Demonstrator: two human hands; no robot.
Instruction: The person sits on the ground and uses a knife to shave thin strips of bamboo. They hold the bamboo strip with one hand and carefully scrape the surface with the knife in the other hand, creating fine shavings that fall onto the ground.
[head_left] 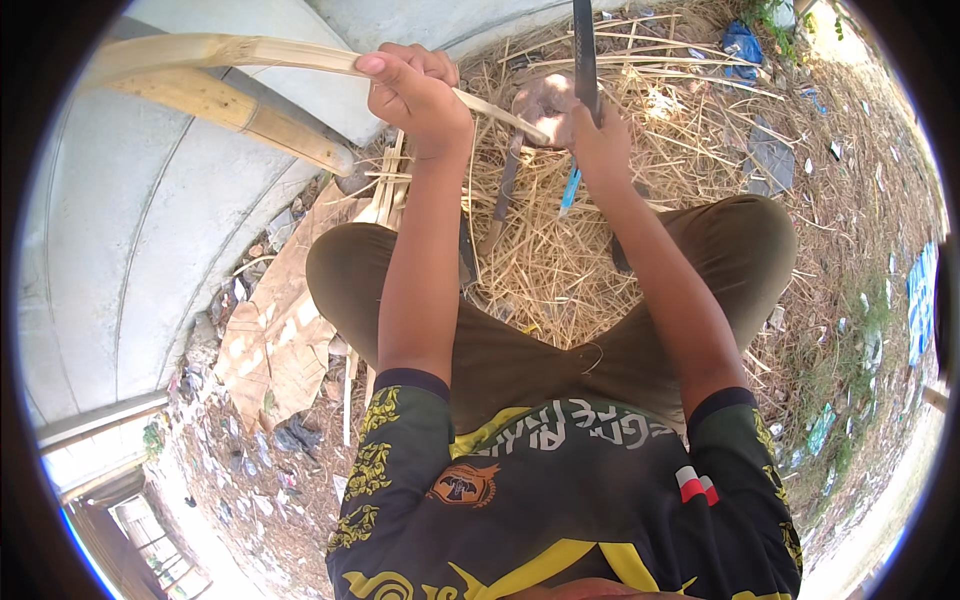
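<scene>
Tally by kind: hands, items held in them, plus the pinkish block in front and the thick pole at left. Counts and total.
Hands: 2 (left hand, right hand)
Held strips: 1 (long pale strip)
Held tools: 1 (long dark tool)
Blocks: 1 (pinkish block)
Poles: 1 (thick pole)
Total: 6

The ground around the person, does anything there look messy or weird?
Yes: loose pale strips are scattered untidily between the legs, and a crumpled blue scrap, maybe plastic, lies at the upper right, looking like litter.
</scene>
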